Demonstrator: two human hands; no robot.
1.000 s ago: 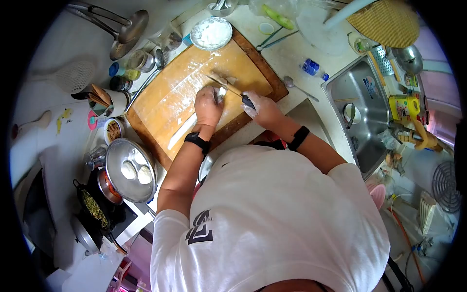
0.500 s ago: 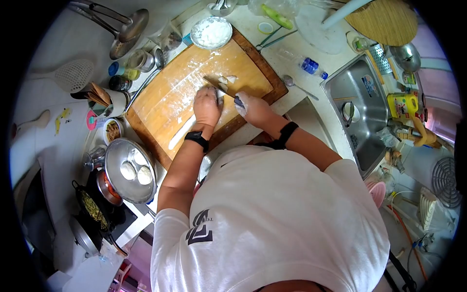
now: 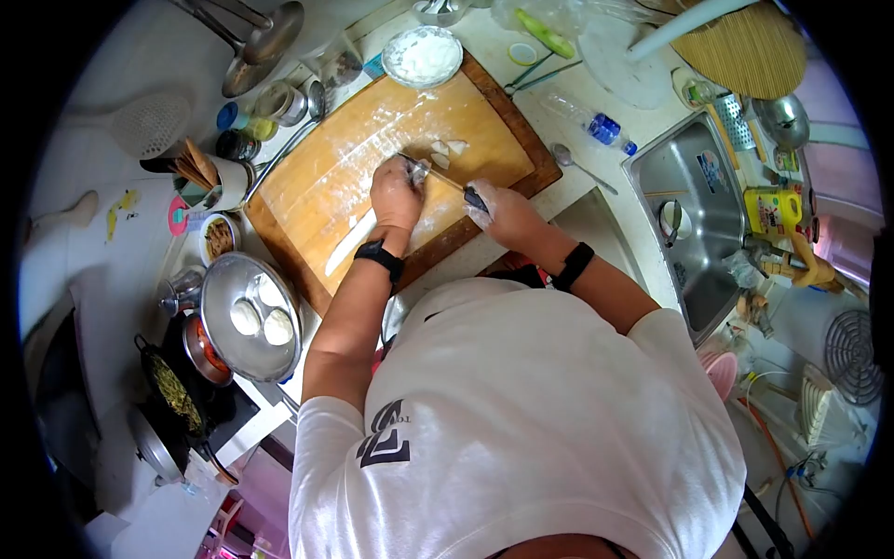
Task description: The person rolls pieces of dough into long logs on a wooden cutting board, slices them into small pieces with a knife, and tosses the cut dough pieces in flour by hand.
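My right hand (image 3: 503, 214) is closed round the dark handle of a knife (image 3: 445, 178), whose blade points left towards my other hand. My left hand (image 3: 396, 196) has its fingers curled over the end of a white dough rope (image 3: 350, 246); the part under the palm is hidden. The rest of the rope runs down-left beside my wrist across the wooden board (image 3: 307, 172). Small cut dough pieces (image 3: 449, 149) lie just beyond the blade. Flour dusts both hands and the board.
A bowl of flour (image 3: 422, 56) sits at the board's far edge. Left stands a metal basin (image 3: 251, 349) with dough rounds, near a black pan (image 3: 175, 396). On the right are a plastic bottle (image 3: 603, 129), a spoon (image 3: 582, 168) and a steel sink (image 3: 712, 242).
The knife has drawn back a little and turned, its blade now close against my left fingers. The whole view has shifted slightly. Both hands keep their hold.
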